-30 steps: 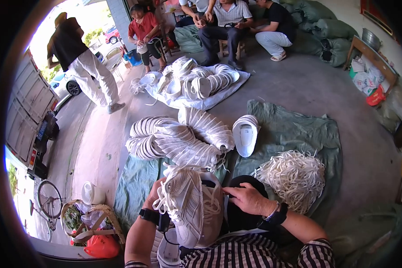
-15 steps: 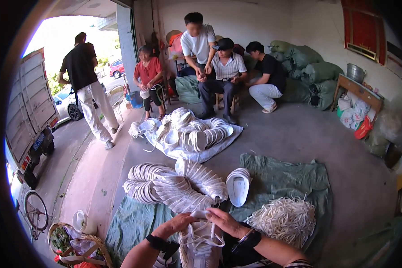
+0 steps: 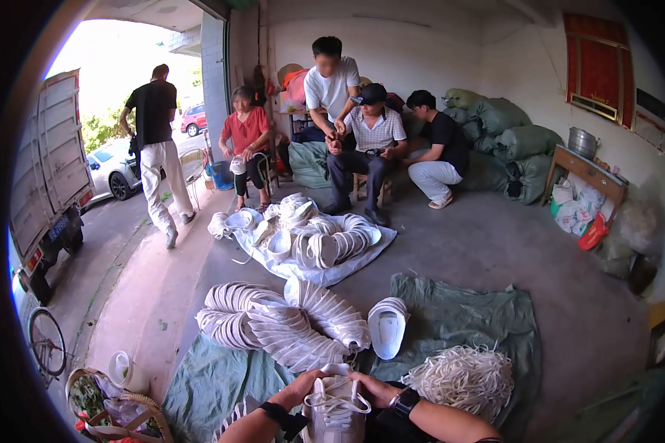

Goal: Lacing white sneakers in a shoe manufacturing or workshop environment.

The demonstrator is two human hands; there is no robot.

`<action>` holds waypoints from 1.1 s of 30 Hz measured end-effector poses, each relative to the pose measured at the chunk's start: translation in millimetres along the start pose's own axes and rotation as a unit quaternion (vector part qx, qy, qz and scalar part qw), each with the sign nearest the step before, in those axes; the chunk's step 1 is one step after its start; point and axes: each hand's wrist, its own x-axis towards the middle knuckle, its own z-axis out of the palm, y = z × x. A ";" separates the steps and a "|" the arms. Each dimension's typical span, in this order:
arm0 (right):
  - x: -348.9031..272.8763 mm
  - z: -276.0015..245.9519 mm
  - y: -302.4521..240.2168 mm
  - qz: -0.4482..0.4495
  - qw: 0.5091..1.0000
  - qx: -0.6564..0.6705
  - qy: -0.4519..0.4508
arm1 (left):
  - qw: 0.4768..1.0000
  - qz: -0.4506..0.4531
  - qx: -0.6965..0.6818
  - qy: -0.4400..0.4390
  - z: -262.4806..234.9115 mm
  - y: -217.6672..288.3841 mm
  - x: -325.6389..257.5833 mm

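Left hand [image 3: 301, 388] and right hand [image 3: 377, 390] are both closed on one shoe [image 3: 334, 419], one at each side of its collar. The shoe is held before the person, collar pointing away, laces looped loosely across its front. To its right, a pile of white laces [image 3: 462, 378] lies toward the left edge of the right green sheet [image 3: 495, 314]. Stacked uppers [image 3: 295, 325] lie at the far edge of the left green sheet [image 3: 199, 380]; a short stack [image 3: 388, 330] sits near the right sheet's far left corner.
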 end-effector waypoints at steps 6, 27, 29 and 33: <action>9.0 -9.6 8.9 -0.011 1.000 -0.019 0.003 | 0.999 -0.005 0.021 -0.031 -6.8 -7.0 1.7; 28.1 -53.3 13.8 0.002 1.000 0.006 -0.004 | 0.999 -0.002 -0.020 -0.033 1.6 -7.4 10.6; 26.5 -41.9 18.4 -0.008 1.000 -0.006 0.005 | 1.000 -0.012 -0.017 -0.015 -6.8 -18.9 15.2; 12.6 -15.9 25.5 -0.054 0.998 0.020 -0.018 | 0.995 0.037 -0.062 -0.065 -53.2 -73.2 47.4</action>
